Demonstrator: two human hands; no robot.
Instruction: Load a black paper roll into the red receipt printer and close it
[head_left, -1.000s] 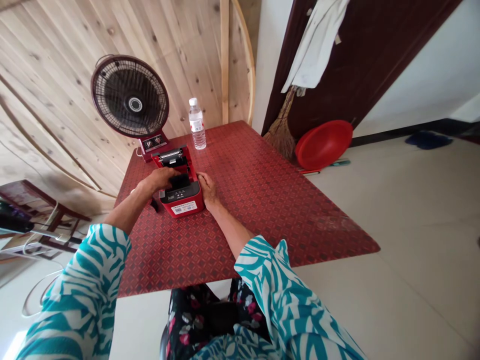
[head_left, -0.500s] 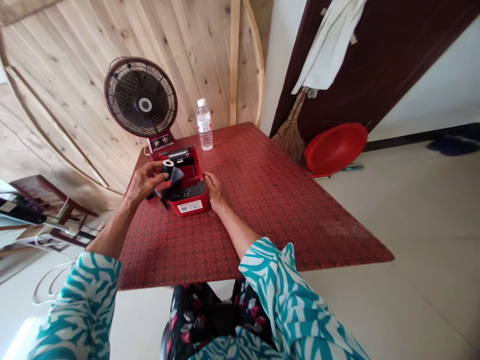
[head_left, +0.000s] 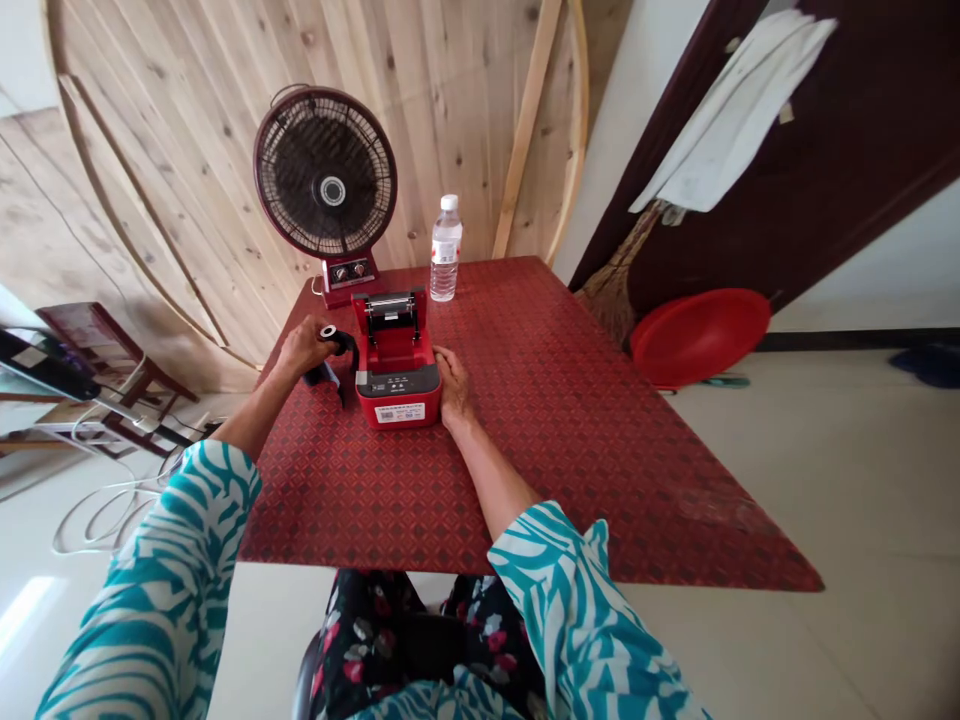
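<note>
A small red label printer [head_left: 399, 400] stands on the table with its lid raised, showing the rollers inside. My right hand [head_left: 454, 388] is closed against the printer's right side, steadying it. To the left of the printer, my left hand [head_left: 302, 346] grips a black ribbon roll [head_left: 328, 333] with a pale core end. A loose dark strip trails from the roll, partly toward the printer and partly down toward the tabletop. The fingers of my left hand partly cover the roll.
A dark red fan [head_left: 330, 180] and a water bottle [head_left: 446, 255] stand behind the printer on the red patterned table [head_left: 570, 440]. Right of the table are a straw broom [head_left: 619, 285] and a red basin [head_left: 705, 335]. Cables and a chair [head_left: 112, 350] lie to the left.
My left hand has moved the ribbon roll from over the printer to its left side, uncovering the printer's inside. My right hand stays on the printer. The view has shifted.
</note>
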